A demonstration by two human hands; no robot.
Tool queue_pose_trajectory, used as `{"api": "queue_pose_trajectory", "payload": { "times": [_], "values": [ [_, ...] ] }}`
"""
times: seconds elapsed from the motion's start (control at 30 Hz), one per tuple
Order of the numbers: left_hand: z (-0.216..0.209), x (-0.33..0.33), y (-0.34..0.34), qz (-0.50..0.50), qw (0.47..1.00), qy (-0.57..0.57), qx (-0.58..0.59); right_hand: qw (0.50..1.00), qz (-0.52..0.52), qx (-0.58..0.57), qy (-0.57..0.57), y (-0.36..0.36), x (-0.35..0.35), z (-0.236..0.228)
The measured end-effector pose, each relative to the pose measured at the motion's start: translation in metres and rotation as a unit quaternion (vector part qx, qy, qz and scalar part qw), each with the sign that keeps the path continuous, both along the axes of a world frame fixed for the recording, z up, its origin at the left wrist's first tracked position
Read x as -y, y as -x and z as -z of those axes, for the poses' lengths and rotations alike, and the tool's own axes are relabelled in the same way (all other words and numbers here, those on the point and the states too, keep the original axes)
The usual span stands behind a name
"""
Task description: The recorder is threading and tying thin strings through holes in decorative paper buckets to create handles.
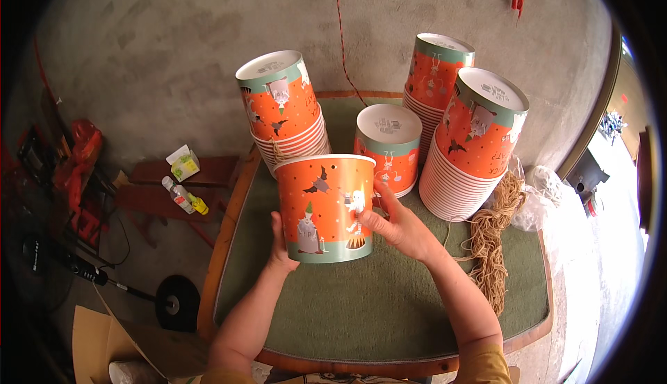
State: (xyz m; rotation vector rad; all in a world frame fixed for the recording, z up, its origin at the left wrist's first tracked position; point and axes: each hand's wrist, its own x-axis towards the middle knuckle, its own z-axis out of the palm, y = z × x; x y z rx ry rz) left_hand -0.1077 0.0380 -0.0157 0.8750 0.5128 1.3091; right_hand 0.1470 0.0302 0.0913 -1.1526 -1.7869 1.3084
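An orange paper bucket [326,210] with a green base band and Halloween-style pictures is held upright over the table, its white rim up. A small dark hole shows just below that rim. My left hand [281,246] grips the bucket's lower left side, with most fingers hidden behind it. On the right side, my right hand [403,227] holds it with the thumb on the front wall. Just behind stands an upside-down bucket [389,151]. Taller upside-down stacks rise at the left [285,109], the back [438,71] and the right [476,141].
A bundle of brown twine [495,245] lies on the green-topped table [403,307], right of the stacks, beside clear plastic bags [531,200]. Left of the table, a red-brown bench [149,200] bears bottles and a tissue pack. An open cardboard box [104,342] sits at lower left.
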Motion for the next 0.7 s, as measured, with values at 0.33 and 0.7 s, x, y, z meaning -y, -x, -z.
{"api": "queue_pose_trajectory", "payload": {
  "times": [0.33,0.7],
  "values": [
    [-0.001,-0.001,0.002,-0.02,1.0,-0.017,0.015,0.995,-0.077,-0.053,-0.035,0.003,-0.005,0.008],
    [0.002,-0.003,0.004,-0.038,0.999,-0.013,0.008,0.994,-0.079,-0.071,0.012,0.006,0.003,-0.002]
  ]
}}
